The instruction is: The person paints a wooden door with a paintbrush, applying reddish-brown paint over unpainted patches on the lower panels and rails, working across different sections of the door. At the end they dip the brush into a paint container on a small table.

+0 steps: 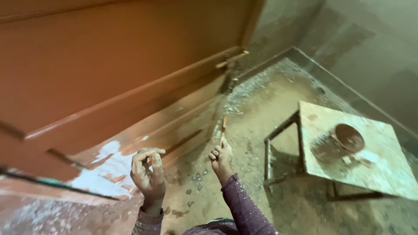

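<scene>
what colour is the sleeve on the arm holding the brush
Dark purple with pale speckles, seen in the head view on the right hand's sleeve.

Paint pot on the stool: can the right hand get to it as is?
Probably yes. The right hand holds a brush near the door panel; the paint pot sits open on the stool to its right, with only bare floor between.

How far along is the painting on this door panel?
Mostly done: the door is reddish-brown across its upper panels. In hand: the right hand holds a thin brush near the lower edge; the left hand is empty, fingers curled. Left: a pale bare patch at the bottom. The paint pot sits on the stool.
</scene>
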The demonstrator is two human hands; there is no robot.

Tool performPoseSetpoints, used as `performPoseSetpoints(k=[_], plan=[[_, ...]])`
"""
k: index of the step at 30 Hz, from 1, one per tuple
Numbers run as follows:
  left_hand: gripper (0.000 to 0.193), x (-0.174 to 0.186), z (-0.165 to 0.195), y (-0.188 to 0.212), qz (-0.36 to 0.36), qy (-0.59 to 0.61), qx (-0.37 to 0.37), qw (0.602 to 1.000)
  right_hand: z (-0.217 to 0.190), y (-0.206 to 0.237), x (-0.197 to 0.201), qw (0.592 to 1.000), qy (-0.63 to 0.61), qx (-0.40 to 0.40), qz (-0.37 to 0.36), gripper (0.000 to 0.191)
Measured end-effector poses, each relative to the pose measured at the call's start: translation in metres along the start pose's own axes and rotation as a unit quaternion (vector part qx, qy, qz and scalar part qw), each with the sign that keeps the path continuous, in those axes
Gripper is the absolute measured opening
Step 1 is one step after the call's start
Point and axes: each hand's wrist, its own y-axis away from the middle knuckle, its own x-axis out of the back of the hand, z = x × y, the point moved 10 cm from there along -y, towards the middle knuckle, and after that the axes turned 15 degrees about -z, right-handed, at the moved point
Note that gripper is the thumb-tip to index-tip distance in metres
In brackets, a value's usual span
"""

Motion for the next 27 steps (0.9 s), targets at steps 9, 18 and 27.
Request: performPoseSetpoints(k=[9,18,27], plan=[[0.010,-0.186,-0.060,0.032,-0.084,0.079,0.152,0.982,-0.139,0.030,0.123,0.997,0.000,0.000,0.073,0.027],[0.009,-0.421,-0.066,0.074,-0.234,0.113,0.178,0.949,-0.326,0.081,0.273,0.975,0.029,0.143,0.166,0.019],[0.008,-0.573,-0.117,0.139,-0.332,0.142,0.256,0.897,-0.420,0.127,0.344,0.945,0.032,0.220,0.241,0.031]])
